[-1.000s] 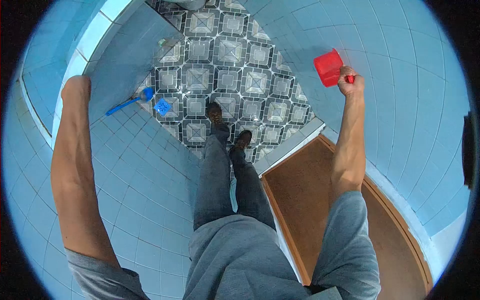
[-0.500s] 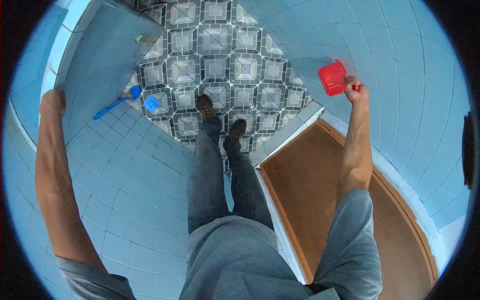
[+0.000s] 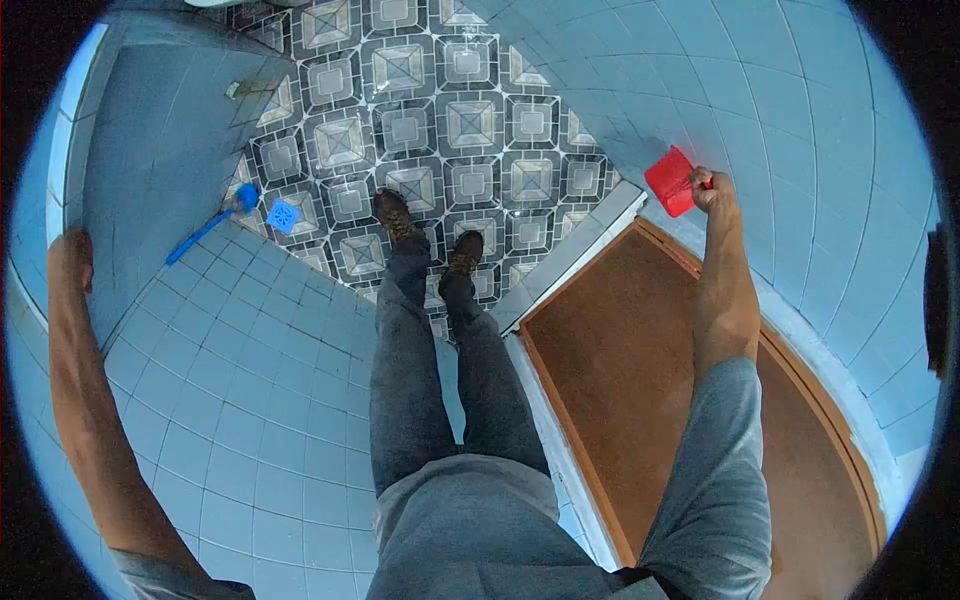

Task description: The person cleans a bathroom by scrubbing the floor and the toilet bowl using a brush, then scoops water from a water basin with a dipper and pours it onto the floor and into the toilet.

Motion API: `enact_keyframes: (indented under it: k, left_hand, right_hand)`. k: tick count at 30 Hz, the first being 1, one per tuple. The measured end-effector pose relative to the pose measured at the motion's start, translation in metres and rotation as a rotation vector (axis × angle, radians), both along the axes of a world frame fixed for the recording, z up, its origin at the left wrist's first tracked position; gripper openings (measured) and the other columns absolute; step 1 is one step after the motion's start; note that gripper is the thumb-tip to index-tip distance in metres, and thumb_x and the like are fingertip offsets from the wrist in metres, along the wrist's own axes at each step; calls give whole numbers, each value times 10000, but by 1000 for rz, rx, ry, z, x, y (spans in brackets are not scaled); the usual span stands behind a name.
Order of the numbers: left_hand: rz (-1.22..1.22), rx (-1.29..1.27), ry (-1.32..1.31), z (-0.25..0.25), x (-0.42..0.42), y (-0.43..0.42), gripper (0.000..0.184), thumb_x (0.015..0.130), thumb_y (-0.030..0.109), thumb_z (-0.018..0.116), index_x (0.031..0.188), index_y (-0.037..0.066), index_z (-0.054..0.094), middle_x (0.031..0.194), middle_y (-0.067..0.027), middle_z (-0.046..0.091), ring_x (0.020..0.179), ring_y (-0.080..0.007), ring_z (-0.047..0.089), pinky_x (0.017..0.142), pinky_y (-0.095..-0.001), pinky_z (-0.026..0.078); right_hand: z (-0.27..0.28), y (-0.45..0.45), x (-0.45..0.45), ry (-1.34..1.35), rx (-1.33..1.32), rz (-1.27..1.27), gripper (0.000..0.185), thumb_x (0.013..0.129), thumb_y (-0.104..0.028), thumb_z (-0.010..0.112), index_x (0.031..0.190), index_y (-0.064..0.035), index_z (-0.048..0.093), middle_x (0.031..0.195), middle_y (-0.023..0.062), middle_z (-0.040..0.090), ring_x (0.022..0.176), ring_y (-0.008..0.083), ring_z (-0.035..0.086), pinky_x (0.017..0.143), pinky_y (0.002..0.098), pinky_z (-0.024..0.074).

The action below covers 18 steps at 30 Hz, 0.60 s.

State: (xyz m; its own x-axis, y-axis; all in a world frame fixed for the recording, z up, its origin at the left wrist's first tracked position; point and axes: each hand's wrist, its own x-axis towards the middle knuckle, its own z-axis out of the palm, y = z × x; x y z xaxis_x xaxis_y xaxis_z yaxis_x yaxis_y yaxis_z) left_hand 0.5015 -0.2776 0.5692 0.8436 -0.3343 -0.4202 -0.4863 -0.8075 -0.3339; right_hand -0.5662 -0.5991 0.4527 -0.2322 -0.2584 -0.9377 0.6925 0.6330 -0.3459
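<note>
pose: both arms reach forward, spread wide apart. right arm nearly straight, right hand (image 3: pixel 712 188) out in front with fingers curled, clamped round the handle of a red cup (image 3: pixel 668 183). left arm also extended, along the left side of the view; left hand (image 3: pixel 72 258) lies at the top edge of the partition wall (image 3: pixel 60 175). its fingers are mostly hidden, so cannot tell whether they are spread or together, or how firmly they press.

counts: one cup; one blue brush (image 3: pixel 245 198); one blue square grate (image 3: pixel 283 216); two dark shoes (image 3: pixel 393 213); one brown door (image 3: pixel 610 370).

cup: plain red, deep-sided, short handle toward the hand, body tilted on its side. held in the air in front of the right wall (image 3: pixel 800 150), beyond the right corner of the patterned floor (image 3: pixel 403 128); contact with the wall cannot be told.

floor: grate lies flat near the left edge. brush head is just beside it at the left corner, the handle slanting away past that edge. shoes stand near the edge closest to the wearer.
</note>
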Motion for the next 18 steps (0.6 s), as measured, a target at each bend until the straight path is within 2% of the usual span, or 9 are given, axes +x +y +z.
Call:
enact_keyframes:
  k: [1, 4, 7, 13, 17, 18]
  left_hand:
    - [-30, 24, -20, -2, 1, -1, 334, 937, 234, 489, 807, -25, 656, 737, -241, 664, 652, -309, 694, 579, -474, 497]
    - [-82, 85, -65, -4, -8, -10, 329, 938, 229, 489, 816, -24, 659, 750, -239, 667, 666, -311, 695, 591, -471, 503]
    - [-123, 141, -96, -7, -17, -19, 324, 940, 225, 490, 825, -23, 663, 763, -236, 670, 679, -313, 697, 602, -469, 509]
    - [-159, 209, -133, -11, -26, -26, 314, 942, 216, 490, 842, -22, 669, 789, -231, 676, 706, -317, 700, 625, -464, 522]
    - [-183, 251, -149, -19, -32, -32, 308, 944, 210, 491, 853, -21, 674, 807, -227, 680, 724, -319, 702, 641, -460, 530]
    - [-184, 252, -153, -16, -31, -31, 307, 944, 209, 491, 856, -21, 675, 811, -226, 681, 729, -320, 702, 645, -459, 532]
  right_hand:
    - [-4, 4, -3, 65, -21, 59, 177, 902, -29, 262, 752, -53, 351, 606, 37, 383, 449, 116, 371, 377, 214, 357]
    - [-15, 19, -8, 174, -31, 163, 188, 897, -28, 268, 726, -66, 335, 593, 29, 369, 443, 107, 355, 358, 211, 333]
    - [-28, 30, -17, 253, 81, 182, 181, 927, -63, 307, 763, -93, 377, 577, 13, 356, 436, 114, 344, 366, 222, 328]
    - [-67, 53, -46, 268, 107, 258, 142, 926, -72, 306, 794, -100, 352, 605, 21, 372, 454, 117, 349, 381, 232, 328]
    - [-84, 67, -33, 308, 62, 336, 161, 931, -86, 319, 776, -107, 357, 622, 24, 383, 472, 118, 363, 377, 233, 324]
    - [-80, 71, -13, 368, 38, 394, 171, 892, -61, 334, 726, -93, 360, 596, 20, 374, 450, 118, 346, 369, 231, 313]
